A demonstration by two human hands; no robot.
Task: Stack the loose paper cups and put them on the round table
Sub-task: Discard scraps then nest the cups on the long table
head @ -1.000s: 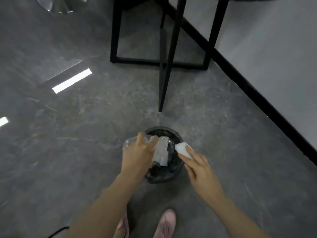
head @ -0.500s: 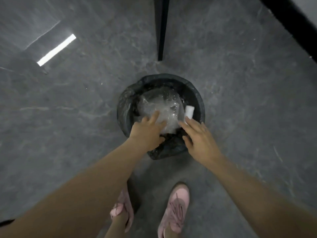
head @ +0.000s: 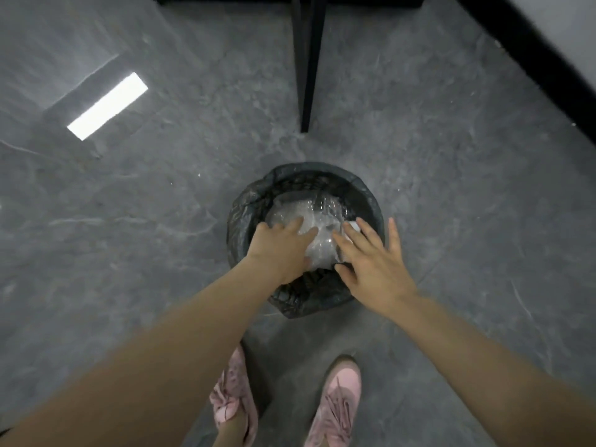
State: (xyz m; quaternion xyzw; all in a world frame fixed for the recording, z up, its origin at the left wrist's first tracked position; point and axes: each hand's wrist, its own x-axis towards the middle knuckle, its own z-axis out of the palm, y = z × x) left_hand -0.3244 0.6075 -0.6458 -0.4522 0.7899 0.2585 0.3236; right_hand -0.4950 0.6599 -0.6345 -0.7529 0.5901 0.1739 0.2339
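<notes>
Fingers (head: 300, 229) of left hand (head: 280, 250) flat and slightly spread, pressing down on crumpled clear plastic (head: 319, 221) inside bin (head: 371, 201); nothing pinched. Fingers (head: 364, 233) of right hand (head: 374, 262) straight and splayed wide, thumb out to the side, hovering over or lightly touching right half of bin opening; contact not clear, no grip on anything.

Small white piece (head: 353, 225) showing just beyond right fingertips, at right edge of the plastic, inside the bin. Possibly part of a paper cup, but mostly covered and blurred; cannot confirm. No complete cup shape, rim or stack visible anywhere.

Plastic wad: transparent, glossy, wrinkled, filling most of bin opening. Bin: round, lined with black bag (head: 248, 201) folded over the rim, standing on grey marbled floor (head: 129, 253).

No readable writing, logos or labels on plastic, white piece, bag or shoes.

Both forearms bare, reaching down and forward from bottom of view. Pink lace-up shoes (head: 335, 408) directly below the bin. Black table leg (head: 306, 75) ending on floor beyond the bin, black crossbar at top edge. Bright rectangular light reflection (head: 108, 106) on floor upper left. Black skirting (head: 532, 69) along wall at upper right.
</notes>
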